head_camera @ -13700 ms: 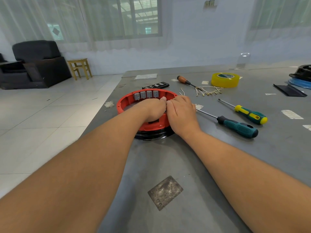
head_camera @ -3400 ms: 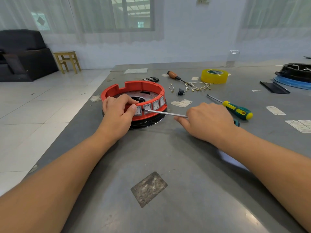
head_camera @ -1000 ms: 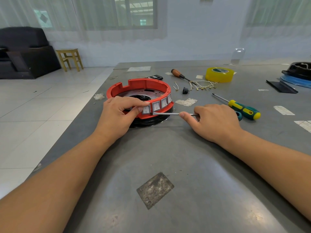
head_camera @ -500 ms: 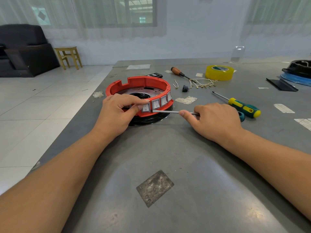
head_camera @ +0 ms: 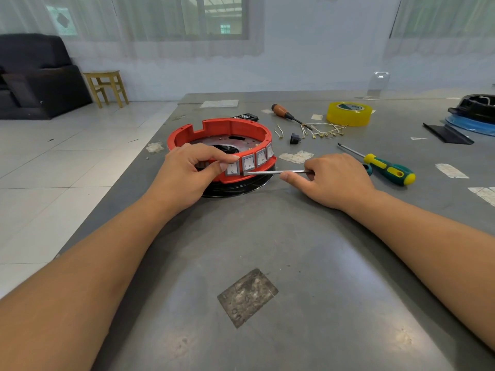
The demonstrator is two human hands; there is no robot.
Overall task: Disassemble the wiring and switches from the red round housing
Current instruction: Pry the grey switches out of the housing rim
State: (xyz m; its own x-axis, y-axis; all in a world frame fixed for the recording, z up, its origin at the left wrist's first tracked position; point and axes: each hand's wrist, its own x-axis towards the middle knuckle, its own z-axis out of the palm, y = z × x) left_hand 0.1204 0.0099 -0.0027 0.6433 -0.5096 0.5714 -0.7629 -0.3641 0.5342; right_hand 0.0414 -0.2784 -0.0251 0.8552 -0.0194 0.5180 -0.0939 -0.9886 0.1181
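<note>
**Blade at the base of the switch row**

My left hand [head_camera: 187, 174] grips the near rim of the red round housing [head_camera: 222, 132], thumb pressed against the leftmost of the grey switches [head_camera: 249, 163] set in its outer wall. My right hand [head_camera: 334, 180] is curled round a screwdriver [head_camera: 276, 172], handle hidden in my palm; the shaft runs leftward from my fingers and its tip touches the housing just under the second switch. The housing sits on a black base on the grey table [head_camera: 267, 250], between my two hands. Beyond my right hand lies a green-and-yellow screwdriver [head_camera: 385, 168]; farther off, loose wires [head_camera: 324, 129], a small black plug [head_camera: 294, 138], a wooden-handled screwdriver [head_camera: 284, 112] and a yellow tape roll [head_camera: 349, 113].
</note>
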